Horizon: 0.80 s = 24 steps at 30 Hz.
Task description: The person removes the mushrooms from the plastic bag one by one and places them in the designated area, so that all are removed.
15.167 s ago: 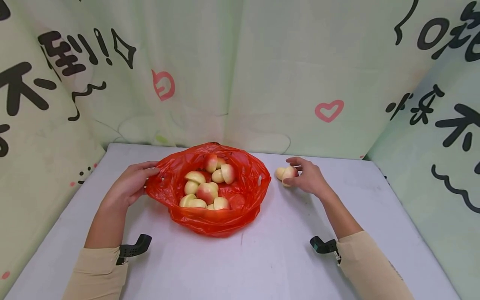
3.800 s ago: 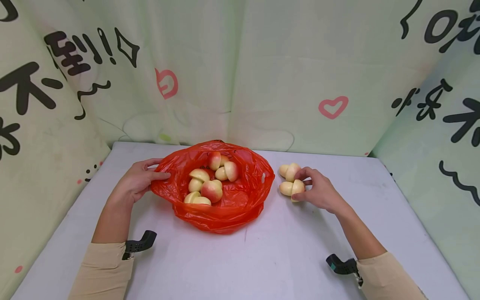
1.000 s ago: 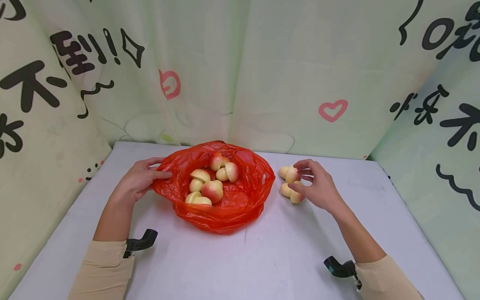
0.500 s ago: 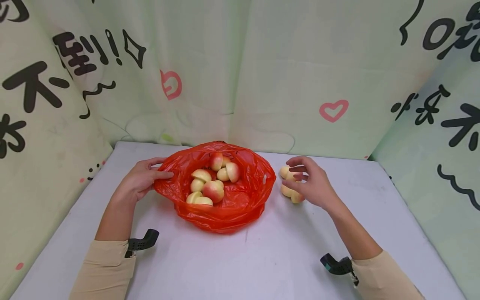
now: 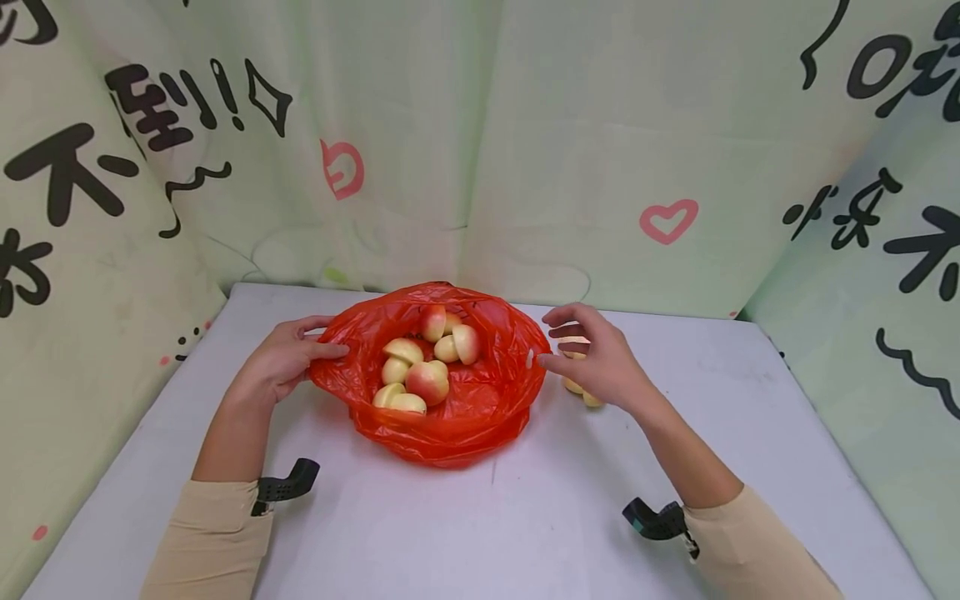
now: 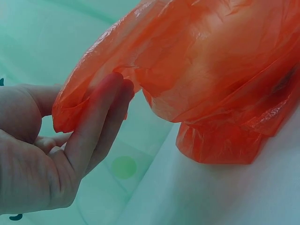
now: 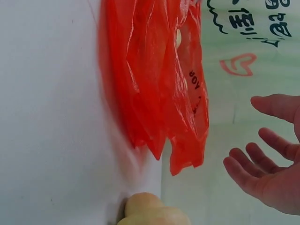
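A red plastic bag (image 5: 450, 442) stands with its mouth wide open on the table. Inside lie several mushroom-shaped pieces (image 5: 427, 383), cream with pink-red caps. My left hand (image 5: 279, 363) pinches the bag's left rim; in the left wrist view the film (image 6: 71, 110) runs between thumb and fingers. At the bag's right rim hovers my right hand (image 5: 603, 357), fingers spread and holding nothing, as the right wrist view also shows. Two more mushroom-shaped pieces (image 5: 593, 401) rest on the table to the bag's right, mostly hidden behind that hand. One piece (image 7: 154, 214) shows in the right wrist view.
The white table (image 5: 480, 533) has its back edge against a pale green printed curtain (image 5: 555, 167), which also hangs along both sides. A black wrist camera (image 5: 288, 482) juts inward from the left sleeve, another camera (image 5: 654, 520) from the right.
Since the oldest frame, one mushroom-shaped piece has gone from the bag to the table beside the other. My right hand has just let go there and moved left to the bag. Left hand stays put.
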Available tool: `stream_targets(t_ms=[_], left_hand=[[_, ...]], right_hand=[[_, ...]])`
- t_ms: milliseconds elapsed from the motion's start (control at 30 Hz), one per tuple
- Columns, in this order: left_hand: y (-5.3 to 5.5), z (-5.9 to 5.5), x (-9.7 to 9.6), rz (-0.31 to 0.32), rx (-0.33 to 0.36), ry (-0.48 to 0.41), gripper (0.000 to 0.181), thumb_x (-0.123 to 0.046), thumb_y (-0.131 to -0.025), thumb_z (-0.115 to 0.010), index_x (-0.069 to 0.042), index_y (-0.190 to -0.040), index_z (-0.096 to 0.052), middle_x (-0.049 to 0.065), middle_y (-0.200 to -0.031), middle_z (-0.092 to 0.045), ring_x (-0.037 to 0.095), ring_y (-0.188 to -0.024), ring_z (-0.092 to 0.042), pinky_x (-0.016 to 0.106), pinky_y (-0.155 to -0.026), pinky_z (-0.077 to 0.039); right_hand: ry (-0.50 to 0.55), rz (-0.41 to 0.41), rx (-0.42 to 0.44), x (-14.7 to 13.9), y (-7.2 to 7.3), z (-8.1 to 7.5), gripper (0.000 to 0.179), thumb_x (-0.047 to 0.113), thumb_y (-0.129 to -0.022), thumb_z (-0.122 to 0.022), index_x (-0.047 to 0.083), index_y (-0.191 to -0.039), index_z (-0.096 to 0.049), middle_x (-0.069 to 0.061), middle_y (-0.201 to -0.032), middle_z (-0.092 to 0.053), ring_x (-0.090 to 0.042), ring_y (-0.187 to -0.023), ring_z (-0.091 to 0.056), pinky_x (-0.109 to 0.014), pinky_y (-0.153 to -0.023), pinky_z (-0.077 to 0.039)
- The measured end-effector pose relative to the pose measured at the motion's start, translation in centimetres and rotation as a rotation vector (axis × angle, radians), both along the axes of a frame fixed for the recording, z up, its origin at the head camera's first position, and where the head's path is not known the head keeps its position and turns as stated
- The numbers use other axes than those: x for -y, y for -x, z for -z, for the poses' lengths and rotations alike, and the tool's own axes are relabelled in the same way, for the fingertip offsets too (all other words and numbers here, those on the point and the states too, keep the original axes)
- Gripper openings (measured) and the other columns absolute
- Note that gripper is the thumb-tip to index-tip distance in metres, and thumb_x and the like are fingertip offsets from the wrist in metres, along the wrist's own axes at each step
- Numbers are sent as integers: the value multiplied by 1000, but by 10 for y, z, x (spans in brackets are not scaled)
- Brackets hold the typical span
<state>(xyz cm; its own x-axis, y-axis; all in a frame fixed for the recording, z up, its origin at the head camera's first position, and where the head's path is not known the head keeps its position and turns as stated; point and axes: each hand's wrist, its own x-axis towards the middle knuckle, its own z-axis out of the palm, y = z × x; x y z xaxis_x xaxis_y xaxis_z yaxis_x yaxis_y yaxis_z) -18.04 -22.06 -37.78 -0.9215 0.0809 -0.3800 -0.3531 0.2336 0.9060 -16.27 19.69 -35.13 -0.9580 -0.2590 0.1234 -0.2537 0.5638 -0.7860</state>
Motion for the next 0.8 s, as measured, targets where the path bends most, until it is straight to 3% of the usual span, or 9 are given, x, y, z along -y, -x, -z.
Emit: stream_targets(t_ms=[300,533,800], left_hand=[[1,1,1,4,6,-15,78,-20,-100,-71,-8,-164,-28,24,-153,-47,13,-89,-72,28,-83,-63],[1,3,2,16,9,0,78,-21,-100,-71,-8,-164,-28,23,-152,-48,15,-91,-71,29,-83,-63],[2,3,2,19,15,4,78,-20,-100,-71,-8,-164,-28,24,-151,-48,15,-92,-71,29,-84,-63]], right_hand=[[26,-78,7,25,4,-7,55,9,-89,-81,6,-137,-55,-18,-137,-59,-38,-126,-62,-56,-101,-57],[-9,-112,35,43,2,-15,55,12,-89,-81,9,-137,-56,-14,-136,-61,-37,-126,-62,-46,-93,-62],[-53,-169,56,60,8,-15,49,17,-90,-81,12,-134,-60,-6,-133,-63,-29,-123,-62,-42,-94,-62]])
